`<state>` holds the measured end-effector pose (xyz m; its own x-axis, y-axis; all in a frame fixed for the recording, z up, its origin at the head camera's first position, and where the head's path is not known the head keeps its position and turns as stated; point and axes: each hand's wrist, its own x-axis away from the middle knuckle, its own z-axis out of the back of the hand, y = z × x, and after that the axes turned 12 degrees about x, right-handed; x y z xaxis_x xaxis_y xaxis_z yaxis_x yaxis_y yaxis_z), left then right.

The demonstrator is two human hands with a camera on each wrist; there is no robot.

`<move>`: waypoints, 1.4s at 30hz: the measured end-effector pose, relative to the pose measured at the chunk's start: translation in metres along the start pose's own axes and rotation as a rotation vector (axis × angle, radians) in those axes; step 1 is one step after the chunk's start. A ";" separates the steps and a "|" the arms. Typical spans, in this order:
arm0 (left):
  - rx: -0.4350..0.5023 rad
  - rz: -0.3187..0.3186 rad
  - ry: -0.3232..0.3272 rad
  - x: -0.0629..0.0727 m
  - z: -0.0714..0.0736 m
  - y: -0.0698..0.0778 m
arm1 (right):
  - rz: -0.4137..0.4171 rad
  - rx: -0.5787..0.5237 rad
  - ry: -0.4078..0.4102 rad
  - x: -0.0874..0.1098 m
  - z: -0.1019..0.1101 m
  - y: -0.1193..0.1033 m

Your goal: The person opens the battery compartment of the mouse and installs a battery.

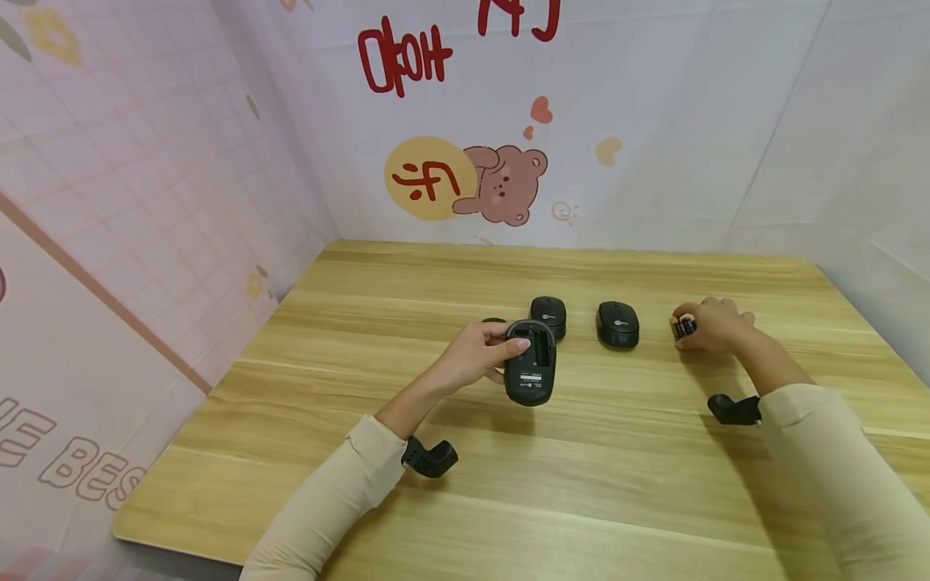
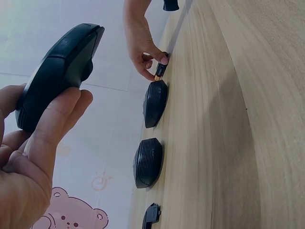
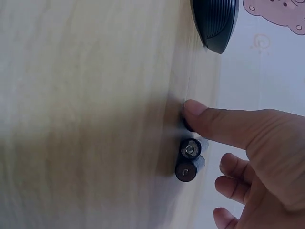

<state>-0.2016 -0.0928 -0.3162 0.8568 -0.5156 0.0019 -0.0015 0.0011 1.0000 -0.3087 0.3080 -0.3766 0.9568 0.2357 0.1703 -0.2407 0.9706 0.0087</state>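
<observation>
My left hand [image 1: 468,355] holds a black computer mouse [image 1: 529,383] above the table, its underside facing me with the battery slot uncovered. The thumb lies across the upper part of the underside. Over at the right, my right hand [image 1: 715,323] is at a small group of dark AA-style batteries [image 1: 683,328] with copper-coloured ends. Thumb and fingers pinch one battery [image 2: 162,70] in the left wrist view. Two more batteries [image 3: 189,149] lie side by side next to the thumb in the right wrist view, their flat ends showing.
Two other black mice stand upright on the wooden table [image 1: 617,484]: one mouse [image 1: 548,313] behind the held one, another mouse [image 1: 617,324] nearer the batteries. A loose black cover [image 2: 151,214] lies farther left, mostly hidden behind my left hand in the head view. A printed wall cloth [image 1: 654,121] hangs behind.
</observation>
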 end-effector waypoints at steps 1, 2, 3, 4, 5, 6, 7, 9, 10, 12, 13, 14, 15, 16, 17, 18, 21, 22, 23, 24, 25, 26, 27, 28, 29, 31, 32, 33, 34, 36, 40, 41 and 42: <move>0.001 0.000 0.000 0.000 0.000 0.000 | 0.004 -0.002 0.010 0.000 -0.001 0.000; 0.000 -0.002 0.001 0.000 0.000 0.000 | 0.008 -0.004 0.020 0.000 -0.001 -0.001; 0.003 -0.001 0.003 0.000 0.000 0.000 | 0.015 -0.010 0.032 0.000 -0.001 -0.002; 0.005 -0.002 0.005 -0.001 -0.001 0.000 | 0.021 -0.016 0.045 0.000 -0.001 -0.003; 0.007 -0.001 0.007 -0.001 -0.001 0.000 | 0.027 -0.023 0.057 0.000 -0.002 -0.004; 0.007 -0.001 0.009 -0.001 -0.001 0.000 | 0.033 -0.030 0.069 0.000 -0.002 -0.006; 0.007 -0.001 0.010 -0.001 -0.001 0.000 | 0.037 -0.038 0.081 0.000 -0.001 -0.008; 0.007 0.002 0.012 -0.001 -0.001 -0.001 | 0.045 -0.071 0.103 0.001 -0.001 -0.011; 0.007 0.002 0.013 -0.002 -0.001 -0.001 | 0.047 -0.085 0.112 0.002 0.000 -0.013; 0.005 0.006 0.011 -0.002 -0.001 -0.002 | 0.052 -0.124 0.124 0.003 0.000 -0.016; 0.005 0.008 0.011 -0.002 -0.001 -0.002 | 0.056 -0.151 0.130 0.003 0.000 -0.018; 0.004 0.010 0.011 -0.002 -0.002 -0.002 | 0.061 -0.184 0.133 0.004 0.000 -0.019; 0.005 0.010 0.010 -0.002 -0.002 -0.002 | 0.063 -0.213 0.137 0.005 0.000 -0.021; 0.004 0.010 0.009 -0.002 -0.002 -0.002 | 0.064 -0.241 0.144 0.006 -0.001 -0.022; 0.004 0.009 0.008 -0.002 -0.002 -0.002 | 0.065 -0.271 0.152 0.006 -0.001 -0.024; 0.003 0.007 0.008 -0.002 -0.003 -0.001 | 0.066 -0.294 0.163 0.007 -0.002 -0.025; 0.000 0.003 0.007 -0.002 -0.004 0.000 | 0.057 -0.355 0.203 0.011 -0.003 -0.029; -0.002 0.002 0.007 -0.002 -0.004 0.000 | 0.054 -0.369 0.219 0.012 -0.003 -0.031; -0.003 0.003 0.007 -0.002 -0.005 0.000 | 0.055 -0.383 0.233 0.013 -0.003 -0.033; -0.004 0.003 0.007 -0.002 -0.005 0.000 | 0.054 -0.397 0.247 0.014 -0.002 -0.034; -0.002 0.004 0.007 -0.002 -0.005 0.001 | 0.051 -0.413 0.259 0.015 -0.001 -0.036; -0.001 0.004 0.008 -0.002 -0.005 0.000 | 0.048 -0.425 0.270 0.015 0.001 -0.038; -0.001 0.004 0.007 -0.003 -0.005 0.000 | 0.044 -0.441 0.277 0.016 0.003 -0.039; 0.000 0.002 0.007 -0.003 -0.005 0.000 | 0.040 -0.456 0.282 0.016 0.005 -0.041; 0.003 0.002 0.006 -0.003 -0.005 0.000 | 0.035 -0.471 0.285 0.016 0.008 -0.043; 0.009 0.002 0.002 -0.003 -0.005 0.000 | 0.024 -0.500 0.285 0.016 0.013 -0.048; 0.011 0.002 0.000 -0.004 -0.005 0.000 | 0.021 -0.513 0.283 0.016 0.015 -0.050; 0.013 0.003 -0.002 -0.004 -0.005 0.000 | 0.020 -0.526 0.280 0.016 0.017 -0.052; 0.015 0.003 -0.003 -0.004 -0.005 0.000 | 0.023 -0.538 0.280 0.016 0.019 -0.055; 0.016 0.006 -0.003 -0.004 -0.005 0.001 | 0.033 -0.563 0.279 0.017 0.021 -0.059; 0.011 0.009 0.000 -0.003 -0.005 0.001 | 0.053 -0.621 0.290 0.020 0.023 -0.069; 0.012 0.010 0.001 -0.003 -0.005 0.001 | 0.055 -0.629 0.294 0.021 0.024 -0.072; 0.011 0.010 0.003 -0.003 -0.005 0.001 | 0.057 -0.634 0.304 0.022 0.025 -0.074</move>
<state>-0.2012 -0.0869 -0.3147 0.8580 -0.5135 0.0118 -0.0159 -0.0037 0.9999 -0.2743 0.2399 -0.3493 0.9708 0.2010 -0.1306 -0.2392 0.7759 -0.5838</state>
